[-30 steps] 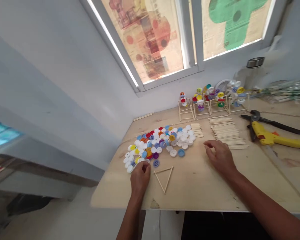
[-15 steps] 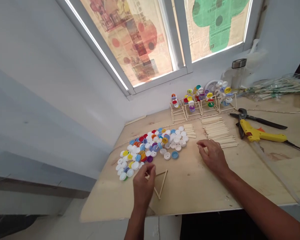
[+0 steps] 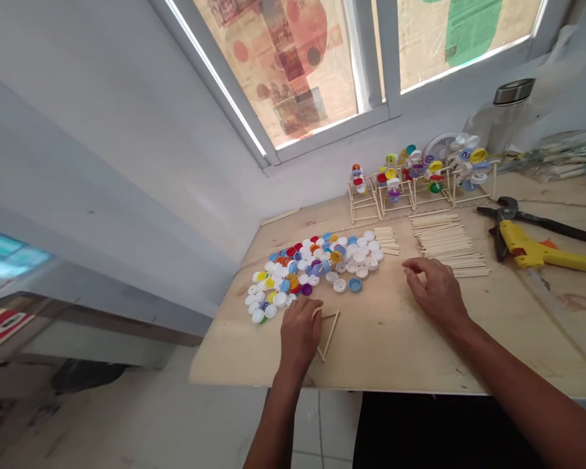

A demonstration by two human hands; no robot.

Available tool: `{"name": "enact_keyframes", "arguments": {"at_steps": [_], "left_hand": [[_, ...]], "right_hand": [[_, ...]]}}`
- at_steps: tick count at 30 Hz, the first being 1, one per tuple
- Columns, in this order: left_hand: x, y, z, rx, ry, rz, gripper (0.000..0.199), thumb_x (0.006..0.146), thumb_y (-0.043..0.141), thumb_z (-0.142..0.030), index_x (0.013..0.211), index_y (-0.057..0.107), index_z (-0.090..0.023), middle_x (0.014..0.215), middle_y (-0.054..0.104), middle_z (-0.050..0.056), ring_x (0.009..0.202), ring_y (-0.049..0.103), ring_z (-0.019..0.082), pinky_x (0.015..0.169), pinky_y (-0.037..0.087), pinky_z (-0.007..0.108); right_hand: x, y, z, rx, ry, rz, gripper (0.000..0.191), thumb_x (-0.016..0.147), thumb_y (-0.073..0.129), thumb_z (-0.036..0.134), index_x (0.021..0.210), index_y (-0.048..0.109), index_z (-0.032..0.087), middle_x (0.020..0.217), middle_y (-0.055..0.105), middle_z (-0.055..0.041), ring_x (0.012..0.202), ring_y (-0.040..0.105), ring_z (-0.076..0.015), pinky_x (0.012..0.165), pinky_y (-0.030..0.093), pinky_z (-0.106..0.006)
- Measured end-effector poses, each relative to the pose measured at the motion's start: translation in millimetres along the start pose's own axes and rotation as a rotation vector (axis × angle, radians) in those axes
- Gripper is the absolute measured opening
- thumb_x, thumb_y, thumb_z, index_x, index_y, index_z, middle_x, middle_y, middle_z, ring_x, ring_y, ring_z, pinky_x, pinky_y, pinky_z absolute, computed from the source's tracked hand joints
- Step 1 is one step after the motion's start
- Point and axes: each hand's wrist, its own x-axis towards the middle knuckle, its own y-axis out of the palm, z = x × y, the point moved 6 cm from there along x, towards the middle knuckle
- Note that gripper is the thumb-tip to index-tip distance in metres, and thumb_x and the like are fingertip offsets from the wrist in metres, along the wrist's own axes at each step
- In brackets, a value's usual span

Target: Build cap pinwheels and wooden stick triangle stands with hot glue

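Note:
A flat triangle of thin wooden sticks (image 3: 331, 335) lies on the table near its front edge. My left hand (image 3: 300, 332) covers its left corner, the fingers bent and closed on that side of it. My right hand (image 3: 434, 290) is held farther right, below a pile of loose sticks (image 3: 444, 241). Its fingers are curled, with thumb and forefinger brought together. Whatever may be between those fingertips is too small to make out. Plastic bottle caps (image 3: 339, 285), mostly white with some blue, red, yellow and purple, are heaped just beyond my left hand.
A yellow glue gun (image 3: 542, 254) and black-handled pliers (image 3: 557, 225) lie on the right. Stick frames carrying caps (image 3: 393, 189) stand along the wall. Shorter sticks (image 3: 387, 240) lie beside the caps. At the back right are a bottle (image 3: 510, 117) and bagged sticks (image 3: 566, 156).
The whole view has shifted as my head moved. The stick triangle keeps its place on the table, while my left hand has turned slightly and hides more of it. My right hand stays near the sticks.

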Motion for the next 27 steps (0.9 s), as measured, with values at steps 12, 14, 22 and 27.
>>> {"name": "enact_keyframes", "arguments": {"at_steps": [12, 14, 22, 27], "left_hand": [[4.0, 9.0, 0.0, 0.125, 0.209, 0.233, 0.019, 0.088, 0.049, -0.018, 0.077, 0.064, -0.020, 0.082, 0.065, 0.005, 0.076, 0.057, 0.018, 0.069, 0.042, 0.033], [2.1, 8.5, 1.8, 0.144, 0.222, 0.222, 0.020, 0.088, 0.048, -0.018, 0.076, 0.064, -0.020, 0.081, 0.065, 0.005, 0.076, 0.057, 0.018, 0.068, 0.042, 0.032], [-10.7, 3.7, 25.2, 0.195, 0.263, 0.109, 0.024, 0.090, 0.042, -0.020, 0.079, 0.063, -0.021, 0.079, 0.065, 0.005, 0.074, 0.059, 0.019, 0.066, 0.044, 0.032], [-17.8, -0.3, 50.0, 0.185, 0.270, 0.054, 0.022, 0.089, 0.043, -0.023, 0.081, 0.064, -0.022, 0.077, 0.067, 0.005, 0.073, 0.061, 0.019, 0.063, 0.044, 0.031]], "right_hand": [[0.4, 0.3, 0.0, -0.016, 0.001, 0.000, 0.017, 0.082, 0.046, 0.026, 0.084, 0.062, 0.020, 0.080, 0.068, -0.0048, 0.078, 0.060, -0.0207, 0.073, 0.039, -0.035], [0.5, 0.4, 0.2, -0.012, -0.001, 0.002, 0.017, 0.081, 0.046, 0.026, 0.083, 0.062, 0.020, 0.080, 0.068, -0.0050, 0.077, 0.060, -0.0208, 0.074, 0.039, -0.035], [-0.4, 1.5, 0.8, -0.006, 0.003, 0.007, 0.017, 0.081, 0.046, 0.025, 0.083, 0.062, 0.020, 0.079, 0.069, -0.0057, 0.076, 0.060, -0.0210, 0.073, 0.038, -0.035], [-0.8, 2.9, 3.3, 0.012, 0.002, 0.031, 0.017, 0.083, 0.046, 0.023, 0.083, 0.063, 0.020, 0.083, 0.069, -0.0053, 0.078, 0.059, -0.0205, 0.074, 0.037, -0.035]]}}
